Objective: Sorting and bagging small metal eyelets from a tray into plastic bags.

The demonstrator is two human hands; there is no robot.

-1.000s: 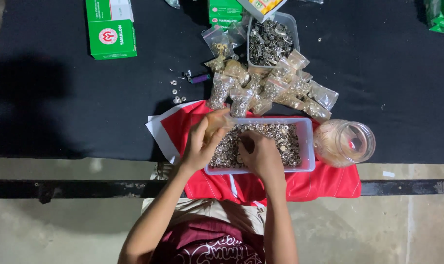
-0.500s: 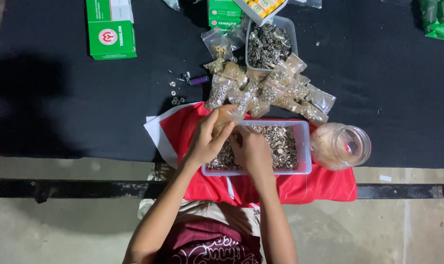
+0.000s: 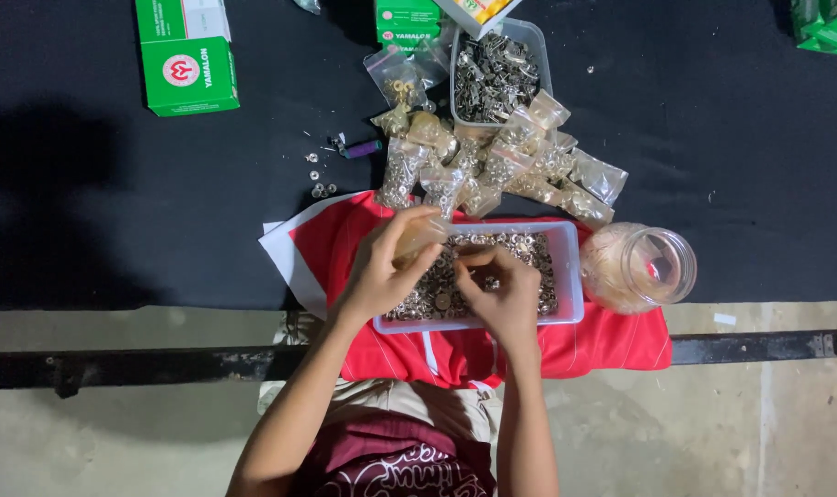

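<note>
You have one view only, from the camera on your head, so no second view shares any of the scene. It looks almost straight down, with your lap at the bottom edge and the far side of the table [image 3: 87, 184] at the top. It sits fairly high: both forearms show whole. Your left hand [image 3: 382, 267] and right hand [image 3: 501, 290] meet just below the middle of the frame, over the tray [image 3: 570, 276]. Beyond the hands lies a heap of bags [image 3: 492, 161]; right of them, a jar [image 3: 644, 267]; far to their upper left, a green box [image 3: 186, 64].
</note>
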